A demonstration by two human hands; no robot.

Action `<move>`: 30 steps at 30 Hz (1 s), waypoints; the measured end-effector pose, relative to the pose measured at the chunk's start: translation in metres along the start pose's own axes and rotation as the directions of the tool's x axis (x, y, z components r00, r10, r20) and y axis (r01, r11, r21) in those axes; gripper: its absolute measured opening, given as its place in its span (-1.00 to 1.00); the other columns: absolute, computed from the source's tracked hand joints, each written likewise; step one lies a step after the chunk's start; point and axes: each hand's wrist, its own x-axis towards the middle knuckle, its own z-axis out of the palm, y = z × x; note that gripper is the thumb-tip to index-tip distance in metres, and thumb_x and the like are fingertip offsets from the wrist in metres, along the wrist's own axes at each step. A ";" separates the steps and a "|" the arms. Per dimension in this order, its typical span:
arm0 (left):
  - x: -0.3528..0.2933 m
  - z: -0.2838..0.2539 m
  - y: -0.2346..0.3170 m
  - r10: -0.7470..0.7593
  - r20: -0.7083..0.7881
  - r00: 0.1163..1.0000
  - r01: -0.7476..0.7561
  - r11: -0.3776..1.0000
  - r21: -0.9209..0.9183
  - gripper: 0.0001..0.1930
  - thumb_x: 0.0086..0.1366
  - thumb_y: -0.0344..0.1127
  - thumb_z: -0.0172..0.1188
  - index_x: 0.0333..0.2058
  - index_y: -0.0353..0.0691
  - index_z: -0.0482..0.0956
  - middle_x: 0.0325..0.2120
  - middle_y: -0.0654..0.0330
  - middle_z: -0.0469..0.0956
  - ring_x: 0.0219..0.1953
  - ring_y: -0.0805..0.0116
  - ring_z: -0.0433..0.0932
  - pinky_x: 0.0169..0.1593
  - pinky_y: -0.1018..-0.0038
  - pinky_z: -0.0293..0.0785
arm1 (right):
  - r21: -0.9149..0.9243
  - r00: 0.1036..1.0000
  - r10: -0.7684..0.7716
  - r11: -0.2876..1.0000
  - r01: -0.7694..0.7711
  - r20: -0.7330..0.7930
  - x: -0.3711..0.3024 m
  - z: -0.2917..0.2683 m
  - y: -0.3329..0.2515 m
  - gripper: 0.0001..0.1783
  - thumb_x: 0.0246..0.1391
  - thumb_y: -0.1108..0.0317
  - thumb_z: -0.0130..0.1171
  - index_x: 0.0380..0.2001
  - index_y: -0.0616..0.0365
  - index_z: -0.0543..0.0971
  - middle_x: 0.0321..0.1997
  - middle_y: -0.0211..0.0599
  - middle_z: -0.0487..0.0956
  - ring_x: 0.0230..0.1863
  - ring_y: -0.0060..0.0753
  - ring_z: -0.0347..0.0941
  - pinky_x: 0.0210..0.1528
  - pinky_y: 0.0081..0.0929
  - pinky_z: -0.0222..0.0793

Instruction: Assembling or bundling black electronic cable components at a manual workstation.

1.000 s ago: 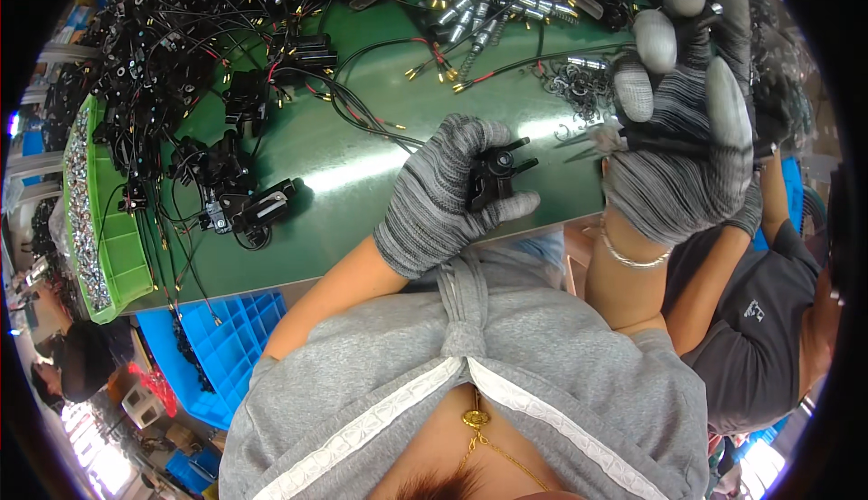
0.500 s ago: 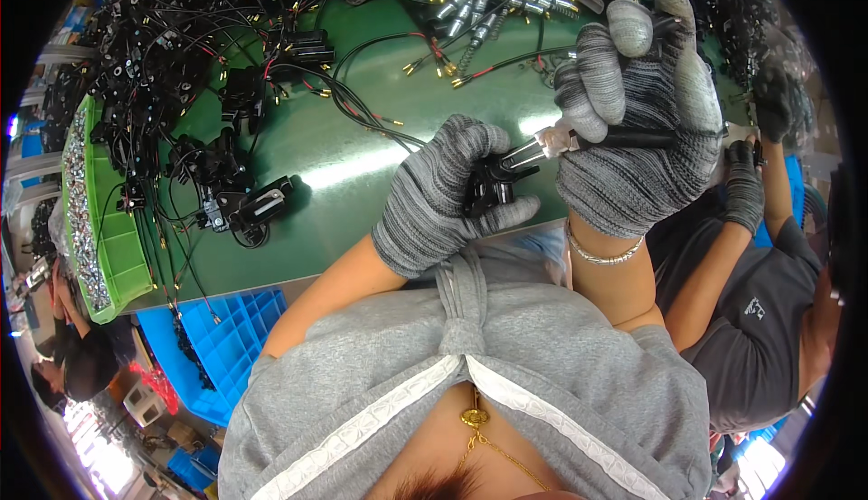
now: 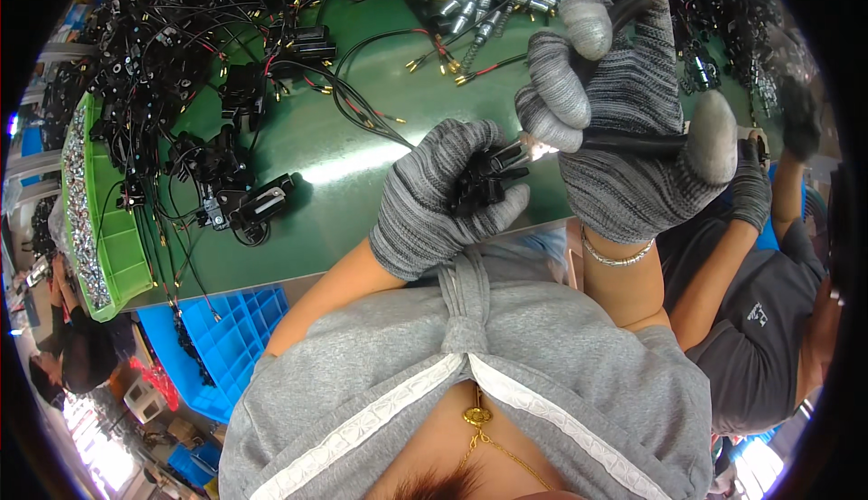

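Observation:
My left hand [image 3: 418, 202], in a grey striped glove, is closed around a small black moulded part [image 3: 475, 185], its exact kind hidden by the fingers. In my right hand [image 3: 619, 183], gloved alike, is a pair of pliers with black handles [image 3: 633, 144]. One handle lies across the palm and the other sits apart from it, higher up under the fingers. The metal jaws point left and meet the upper right edge of the black part. Whether they grip it cannot be made out.
Black lever-like assemblies [image 3: 262, 202] with thin cables crowd the left of the green table [image 3: 362, 238]. Metal springs and cylinders [image 3: 488, 3] lie at the back. A green bin [image 3: 122, 265] holds small metal pieces. Blue crates [image 3: 235, 337] stand below; a co-worker's gloved hand [image 3: 750, 197] is at right.
The pliers' jaws have moved slightly left, onto the black part. My right hand's fingers have shifted left and its thumb has swung downward. The left hand has turned the part a little.

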 end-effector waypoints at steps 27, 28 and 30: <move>-0.003 -0.009 0.005 -0.053 0.020 0.998 0.054 0.995 -0.088 -0.48 0.12 -0.51 0.35 0.06 -0.24 0.40 -0.14 0.21 0.53 -0.10 0.41 0.53 0.00 0.43 0.49 | 0.156 0.973 -0.133 0.974 0.164 -0.188 -0.015 -0.011 -0.009 -0.36 0.14 0.14 0.07 0.26 0.03 0.21 -0.05 -0.22 0.30 -0.25 -0.31 0.30 -0.32 -0.36 0.44; -0.002 -0.006 0.009 -0.205 0.059 0.977 0.212 0.896 -0.390 -0.49 0.11 -0.51 0.36 0.05 -0.23 0.41 -0.16 0.22 0.53 -0.11 0.42 0.53 0.00 0.43 0.50 | 0.151 0.964 -0.170 0.968 0.203 -0.205 -0.014 -0.017 -0.024 -0.36 0.14 0.11 0.07 0.26 0.07 0.22 -0.05 -0.22 0.29 -0.25 -0.32 0.27 -0.32 -0.38 0.41; 0.010 -0.015 0.012 -0.121 0.043 0.992 0.128 0.927 -0.353 -0.51 0.12 -0.46 0.35 0.04 -0.22 0.41 -0.19 0.24 0.52 -0.13 0.44 0.54 -0.03 0.44 0.52 | 0.108 0.924 -0.274 0.944 0.312 -0.268 -0.018 -0.041 -0.054 -0.36 0.16 0.07 0.05 0.23 0.15 0.26 -0.07 -0.22 0.28 -0.25 -0.36 0.21 -0.32 -0.44 0.31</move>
